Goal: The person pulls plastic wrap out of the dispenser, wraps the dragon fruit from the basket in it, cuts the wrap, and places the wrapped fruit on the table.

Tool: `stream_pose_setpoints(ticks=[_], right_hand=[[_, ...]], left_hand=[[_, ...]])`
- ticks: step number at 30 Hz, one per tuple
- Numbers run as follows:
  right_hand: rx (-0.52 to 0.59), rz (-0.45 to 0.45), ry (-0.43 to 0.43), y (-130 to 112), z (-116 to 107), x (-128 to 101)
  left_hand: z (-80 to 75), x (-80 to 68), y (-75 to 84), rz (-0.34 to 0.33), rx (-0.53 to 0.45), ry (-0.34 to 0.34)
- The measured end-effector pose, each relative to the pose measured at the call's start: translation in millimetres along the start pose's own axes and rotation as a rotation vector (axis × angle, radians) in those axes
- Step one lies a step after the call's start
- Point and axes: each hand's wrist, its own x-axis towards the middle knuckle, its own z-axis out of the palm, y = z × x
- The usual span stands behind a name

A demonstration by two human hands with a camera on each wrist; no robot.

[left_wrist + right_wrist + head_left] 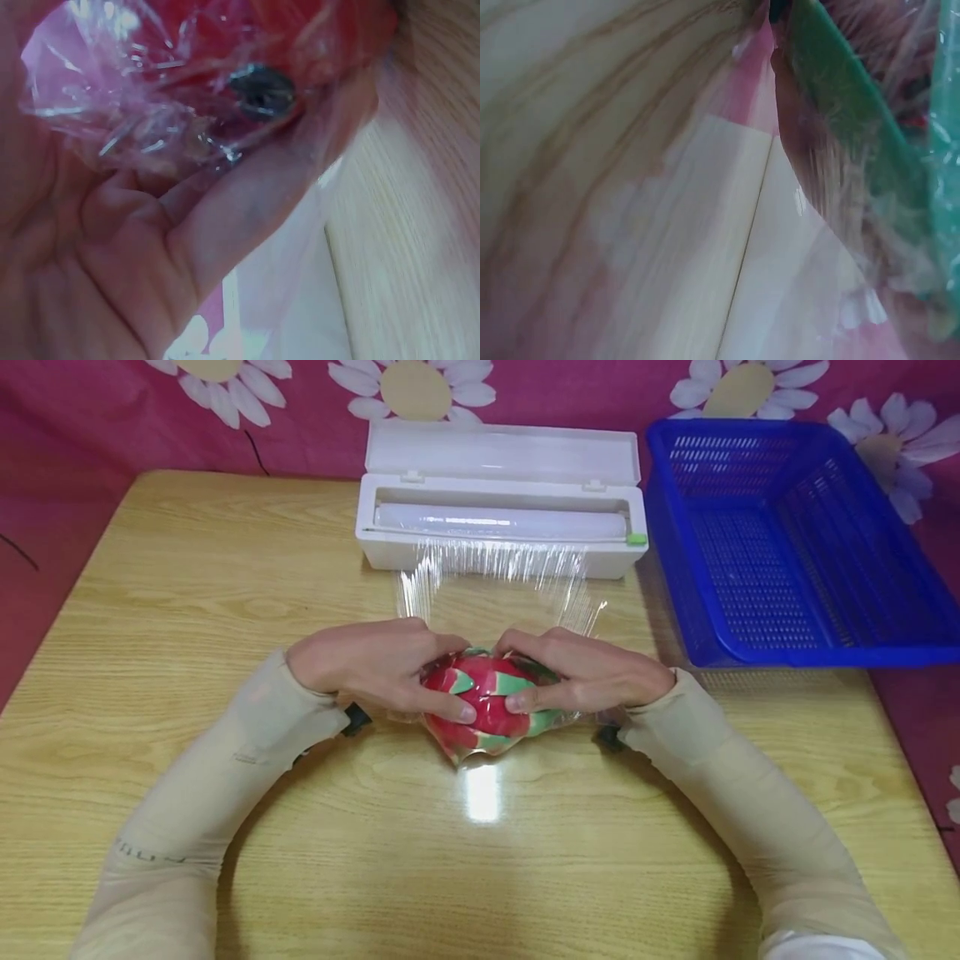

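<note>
From the head camera, near the middle of the wooden table (187, 610), we saw a red and green dragon fruit (487, 706) cupped between both hands. Our left hand (375, 662) curled round its left side with the thumb pressed across the front, and our right hand (592, 672) curled round its right side in the same way, so the fruit sat directly between the two palms and rested on the tabletop. A sheet of cling film (498, 581) ran from the white dispenser box (501, 502) behind the fruit down to the hands, and film lay over the fruit. A blue plastic basket (795, 539) stood just beside the box, on the right.

At the left wrist, the wrapped fruit (225, 82) pressed against the fingers (247, 202), crinkled film (135, 127) lying between skin and peel.

At the right wrist, a green scale of the fruit (847, 105) showed close up under the film, above the table (577, 112); the hand itself was out of that picture.
</note>
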Motion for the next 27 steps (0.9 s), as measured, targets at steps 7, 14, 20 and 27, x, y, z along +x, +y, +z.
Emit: stream_pose_setpoints(ticks=[7, 14, 20, 27], right_hand=[[-0.013, 0.025, 0.005, -3, -4, -1], [-0.04, 0.024, 0.014, -9, -5, -2], [-0.088, 0.03, 0.026, -14, -5, -3], [-0.143, 0.027, 0.056, -15, -5, -3]], left_hand=[[-0.3, -1.7, 1.4, -0.01, 0.017, 0.017], [-1.0, -4.3, 5.1, -0.007, 0.038, 0.025], [-2.7, -6.1, 5.9, 0.006, 0.055, 0.037], [-3.4, -3.4, 3.3, 0.062, 0.022, 0.069]])
